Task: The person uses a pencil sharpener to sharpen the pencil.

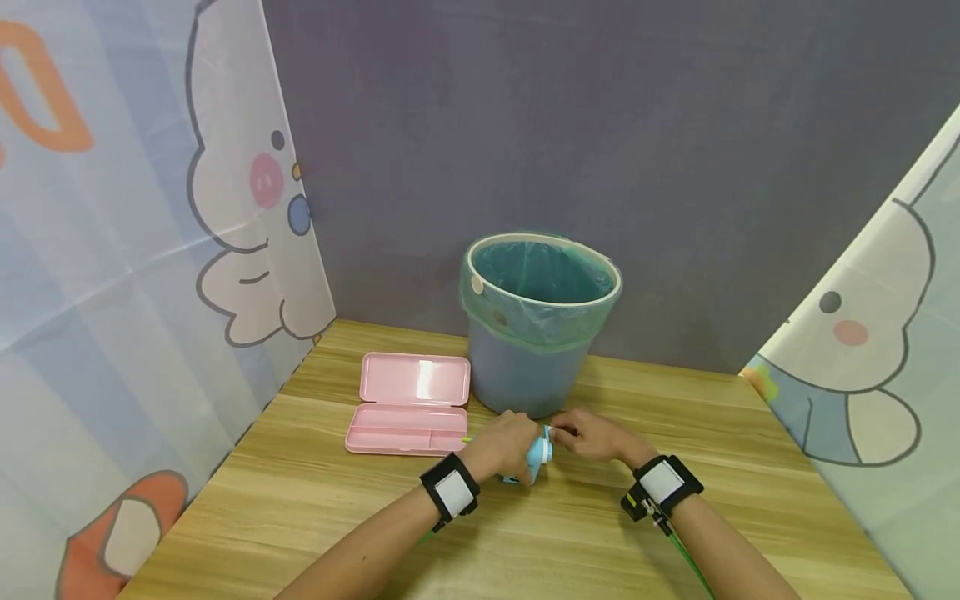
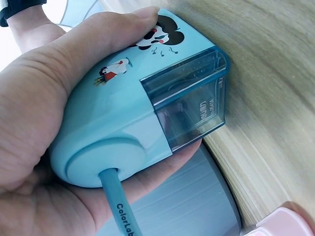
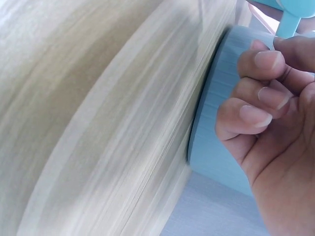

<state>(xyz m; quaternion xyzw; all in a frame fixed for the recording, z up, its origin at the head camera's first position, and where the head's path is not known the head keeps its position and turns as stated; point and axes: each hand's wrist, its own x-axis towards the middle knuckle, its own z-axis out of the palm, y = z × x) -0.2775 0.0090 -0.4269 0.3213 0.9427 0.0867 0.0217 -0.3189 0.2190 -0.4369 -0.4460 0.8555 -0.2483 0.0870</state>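
Note:
In my left hand (image 1: 504, 446) I hold a light-blue crank pencil sharpener (image 2: 115, 110) with cartoon figures on it, thumb over its top and fingers beneath. A blue pencil (image 2: 119, 206) marked "ColorLab" sticks out of the round hole at one end. Its clear shavings drawer (image 2: 192, 110) faces the tabletop in the left wrist view. At the opposite end, my right hand (image 1: 592, 433) pinches the crank handle (image 3: 288, 24) between thumb and forefinger, its other fingers curled in. The pencil's tip is hidden inside the sharpener.
A blue-grey bin (image 1: 517, 375) with a green plastic liner stands behind my hands. Left of it lies an opened pink pencil case (image 1: 397, 419), its lid (image 1: 405, 379) folded back. The wooden table (image 1: 540, 550) meets a grey curtain behind and printed cloths at the sides.

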